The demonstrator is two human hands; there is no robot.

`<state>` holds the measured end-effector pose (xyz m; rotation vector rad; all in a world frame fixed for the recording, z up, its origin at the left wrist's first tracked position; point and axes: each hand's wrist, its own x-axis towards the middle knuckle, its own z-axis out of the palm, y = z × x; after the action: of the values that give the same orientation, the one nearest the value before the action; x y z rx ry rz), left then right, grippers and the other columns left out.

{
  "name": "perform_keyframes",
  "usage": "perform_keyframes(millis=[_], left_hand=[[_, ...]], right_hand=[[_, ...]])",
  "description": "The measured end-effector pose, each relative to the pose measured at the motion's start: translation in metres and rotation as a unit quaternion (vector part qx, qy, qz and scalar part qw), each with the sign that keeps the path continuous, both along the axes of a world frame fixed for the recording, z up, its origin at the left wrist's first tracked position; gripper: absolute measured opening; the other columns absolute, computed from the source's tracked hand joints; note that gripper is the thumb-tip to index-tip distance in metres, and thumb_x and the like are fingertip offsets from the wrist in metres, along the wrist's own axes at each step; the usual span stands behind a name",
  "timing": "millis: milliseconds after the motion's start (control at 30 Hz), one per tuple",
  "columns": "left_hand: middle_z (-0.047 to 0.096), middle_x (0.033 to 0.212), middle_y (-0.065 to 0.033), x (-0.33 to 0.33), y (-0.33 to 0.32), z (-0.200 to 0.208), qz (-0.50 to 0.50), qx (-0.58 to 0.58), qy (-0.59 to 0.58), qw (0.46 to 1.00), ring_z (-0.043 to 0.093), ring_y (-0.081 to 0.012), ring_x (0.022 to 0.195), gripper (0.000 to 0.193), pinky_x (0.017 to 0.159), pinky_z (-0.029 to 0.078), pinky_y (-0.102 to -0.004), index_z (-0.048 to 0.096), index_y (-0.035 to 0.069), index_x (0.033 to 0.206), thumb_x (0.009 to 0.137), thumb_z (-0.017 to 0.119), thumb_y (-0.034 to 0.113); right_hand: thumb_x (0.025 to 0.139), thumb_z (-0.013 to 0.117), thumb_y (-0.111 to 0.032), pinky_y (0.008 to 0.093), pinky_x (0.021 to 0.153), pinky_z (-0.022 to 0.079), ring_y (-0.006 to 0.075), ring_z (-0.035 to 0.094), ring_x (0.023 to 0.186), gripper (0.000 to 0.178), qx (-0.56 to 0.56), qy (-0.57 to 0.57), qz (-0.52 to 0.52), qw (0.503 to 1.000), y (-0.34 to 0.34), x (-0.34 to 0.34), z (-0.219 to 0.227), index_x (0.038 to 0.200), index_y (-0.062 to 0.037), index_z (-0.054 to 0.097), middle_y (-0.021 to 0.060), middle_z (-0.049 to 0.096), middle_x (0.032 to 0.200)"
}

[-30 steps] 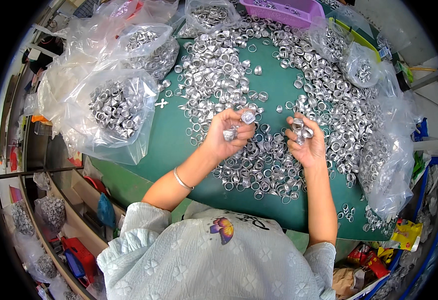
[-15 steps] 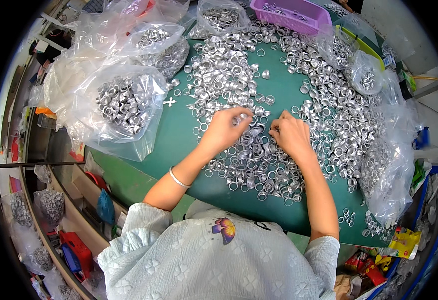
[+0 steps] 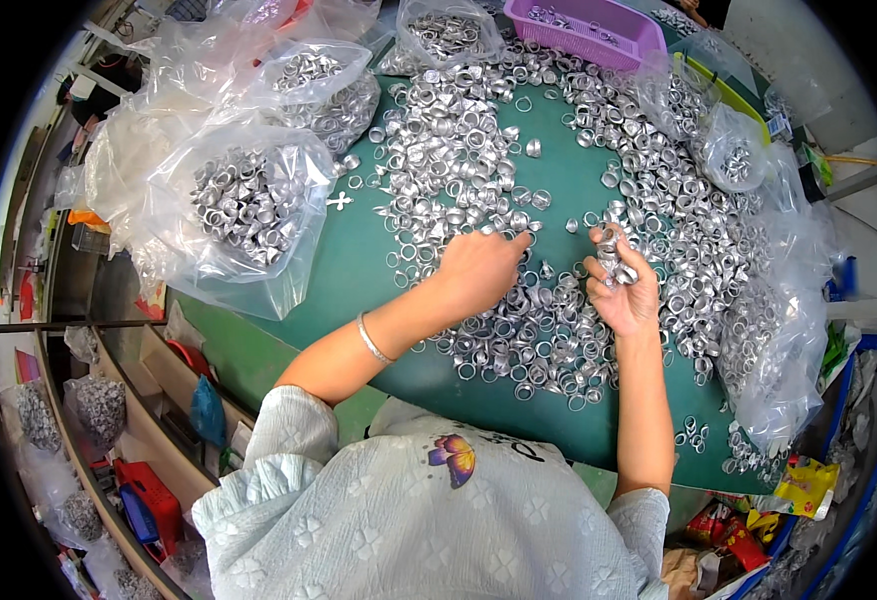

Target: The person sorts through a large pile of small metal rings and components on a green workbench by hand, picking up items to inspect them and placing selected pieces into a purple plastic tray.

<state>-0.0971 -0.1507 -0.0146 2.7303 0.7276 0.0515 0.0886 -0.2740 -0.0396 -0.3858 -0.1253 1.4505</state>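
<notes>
My right hand (image 3: 629,298), palm turned up, is curled round a small cluster of silver rings (image 3: 614,262); my left hand (image 3: 484,272) shows its back, fingertips pointing right toward the other, and I cannot tell whether it pinches anything. A lone ring (image 3: 572,226) lies between my fingertips, a little nearer the right hand; its small, round form gives me no clear long axis. The near pile of rings (image 3: 534,340) spreads below and between my hands, toward my body. Beyond my left hand runs the left heap (image 3: 449,135); to the right of my right hand, the right heap (image 3: 694,235). Between them a strip of green tabletop (image 3: 559,175) leads away from me, giving room to move. Farther left sits an open plastic bag (image 3: 289,275), at the far edge a purple basket (image 3: 599,45).
</notes>
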Motion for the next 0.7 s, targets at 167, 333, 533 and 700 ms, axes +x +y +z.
perform_keyframes(millis=[167,333,533,700], left_hand=[[0.063,0.075,-0.0141,-0.005,0.001,-0.003,0.004,-0.001,-0.019,1.0,0.062,-0.032,0.067,0.022,0.056,0.049,-0.0422,0.062,0.007,0.093,0.076,0.065,0.021],[0.063,0.073,-0.0127,-0.002,0.005,-0.02,0.057,-0.056,-0.124,0.989,0.06,-0.0294,0.057,0.018,0.054,0.049,-0.0394,0.065,0.004,0.086,0.08,0.06,0.02],[0.058,0.066,-0.0056,-0.015,0.019,-0.003,0.181,-0.734,-0.266,0.598,0.048,-0.0058,0.041,0.019,0.032,0.035,-0.0191,0.062,0.003,0.094,0.086,0.05,0.014],[0.051,0.085,-0.0159,-0.026,0.011,-0.02,0.086,-0.884,-0.269,0.374,0.036,-0.0065,0.037,0.023,0.028,0.029,-0.0164,0.047,0.004,0.104,0.086,0.039,0.016]], right_hand=[[0.088,0.051,-0.015,0.0244,0.046,0.041,0.0188,0.051,0.067,0.039,0.015,-0.004,0.003,1.0,-0.003,0.004,0.001,0.126,-0.0143,0.043,0.0105,0.054,0.106],[0.088,0.053,-0.017,0.0259,0.05,0.042,0.0204,0.055,0.073,0.037,-0.1,-0.024,-0.045,0.994,-0.005,-0.023,0.031,0.124,-0.0127,0.045,0.0098,0.055,0.103],[0.087,0.057,-0.015,0.0231,0.049,0.038,0.0126,0.051,0.066,0.033,-0.148,-0.188,0.001,0.971,-0.008,-0.021,0.021,0.118,-0.0113,0.05,0.0048,0.056,0.096],[0.087,0.056,-0.013,0.0207,0.047,0.036,0.0089,0.049,0.059,0.026,-0.175,-0.236,-0.014,0.956,-0.005,-0.039,0.035,0.112,-0.0068,0.053,0.0044,0.056,0.094]])
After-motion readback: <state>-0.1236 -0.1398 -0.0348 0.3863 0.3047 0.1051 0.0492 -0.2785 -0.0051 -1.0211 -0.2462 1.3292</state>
